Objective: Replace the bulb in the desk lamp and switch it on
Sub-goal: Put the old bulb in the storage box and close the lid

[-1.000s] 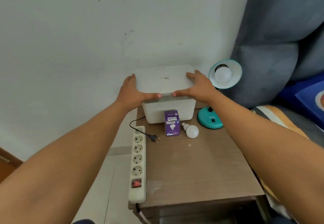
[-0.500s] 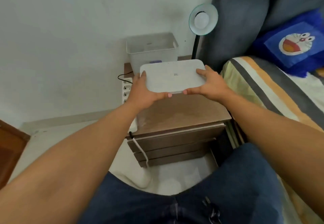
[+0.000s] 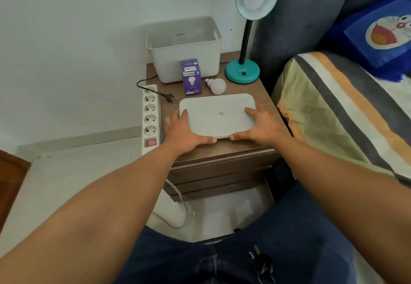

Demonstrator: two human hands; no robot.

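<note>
Now left hand (image 3: 184, 132), right hand (image 3: 262, 126) grip white lid (image 3: 216, 114), seemingly resting on nightstand (image 3: 264, 97).

Soft, even daylight; sharp centre (edges bow outward).

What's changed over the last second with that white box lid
Both hands, left hand and right hand, lifted the lid off the bin and brought it down toward the nightstand's front, still gripping it. Bulb box, loose bulb and lamp stayed put.
</note>
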